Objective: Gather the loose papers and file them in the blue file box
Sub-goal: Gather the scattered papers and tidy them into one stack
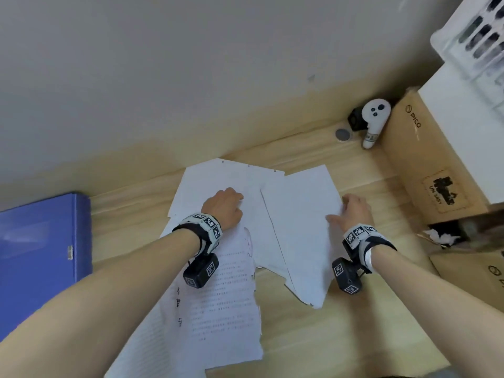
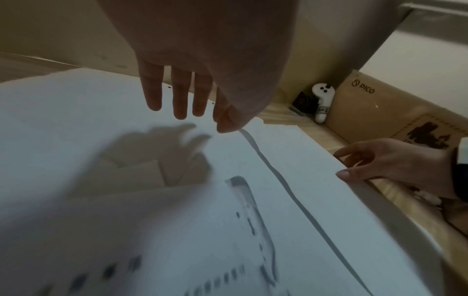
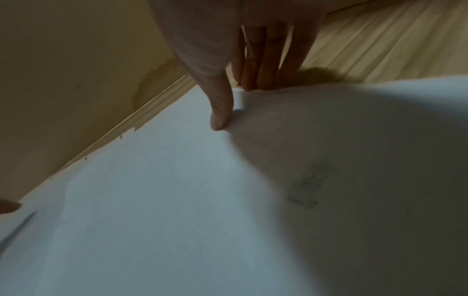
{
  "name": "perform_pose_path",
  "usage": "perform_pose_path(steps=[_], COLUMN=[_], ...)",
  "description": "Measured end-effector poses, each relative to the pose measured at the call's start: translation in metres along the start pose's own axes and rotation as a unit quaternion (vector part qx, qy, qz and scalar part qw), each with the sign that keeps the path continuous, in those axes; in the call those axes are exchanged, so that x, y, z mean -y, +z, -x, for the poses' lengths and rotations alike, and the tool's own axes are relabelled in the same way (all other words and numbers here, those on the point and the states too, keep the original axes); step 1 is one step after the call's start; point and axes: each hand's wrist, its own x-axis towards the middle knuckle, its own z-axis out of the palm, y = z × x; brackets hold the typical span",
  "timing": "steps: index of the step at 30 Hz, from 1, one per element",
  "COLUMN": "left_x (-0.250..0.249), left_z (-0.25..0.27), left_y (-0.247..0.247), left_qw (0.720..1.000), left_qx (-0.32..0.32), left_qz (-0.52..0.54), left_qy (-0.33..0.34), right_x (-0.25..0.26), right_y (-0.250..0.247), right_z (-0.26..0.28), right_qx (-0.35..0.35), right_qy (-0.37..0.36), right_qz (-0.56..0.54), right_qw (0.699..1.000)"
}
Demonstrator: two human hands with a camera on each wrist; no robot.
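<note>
Right hand [image 1: 351, 214] pinches the right edge of the top blank sheet [image 1: 300, 214], thumb on top, fingers at or under the edge, so a narrow hold on paper. Left hand [image 1: 225, 207] hovers just above or lightly rests on the spread loose papers [image 1: 218, 296], fingers straight and relaxed, gripping nothing. Papers overlap untidily mid-desk [image 1: 313, 336]; blue file box [image 1: 38, 255] sits shut at far left, apart from them. Best move, judging: slide the sheet leftward over the pile, left hand pinning the pile, then square the edges.
</note>
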Motion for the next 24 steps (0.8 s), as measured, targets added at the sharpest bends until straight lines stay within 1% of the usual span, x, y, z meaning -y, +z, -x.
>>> perform_pose_path(steps=[2,4,7,10,13,16,18,22,24], left_x=[-0.007,-0.010,-0.013,-0.015,-0.017,-0.017,-0.017,-0.012,-0.008], left_z=[-0.021,-0.042,-0.067,-0.084,-0.093,-0.095,-0.096,-0.100,-0.103], left_y=[-0.004,-0.007,-0.014,-0.021,-0.026,-0.030,-0.034,-0.045,-0.046], left_qw=[1.000,0.998,0.994,0.989,0.983,0.983,0.986,0.989,0.990], left_qx=[0.000,-0.012,-0.022,-0.007,0.004,-0.002,0.005,0.048,0.046], left_qz=[-0.019,-0.049,-0.106,-0.147,-0.180,-0.180,-0.166,-0.140,-0.129], left_qy=[0.012,0.024,0.017,0.014,0.021,0.019,0.008,0.010,0.015], right_x=[-0.007,-0.013,-0.018,-0.021,-0.024,-0.027,-0.027,-0.021,-0.014], right_y=[0.002,0.003,0.004,0.000,-0.001,-0.002,-0.002,0.003,0.007], right_z=[-0.006,-0.009,-0.005,0.003,0.004,0.004,0.006,0.013,0.018], right_qx=[0.013,0.019,0.000,-0.023,0.001,0.023,0.017,0.026,0.051], right_qy=[0.014,0.015,0.014,0.029,0.030,0.023,-0.002,-0.097,-0.129], right_qz=[-0.040,-0.045,-0.029,0.009,0.021,0.007,-0.009,-0.086,-0.060], right_qw=[0.999,0.999,0.999,0.999,0.999,0.999,1.000,0.991,0.989])
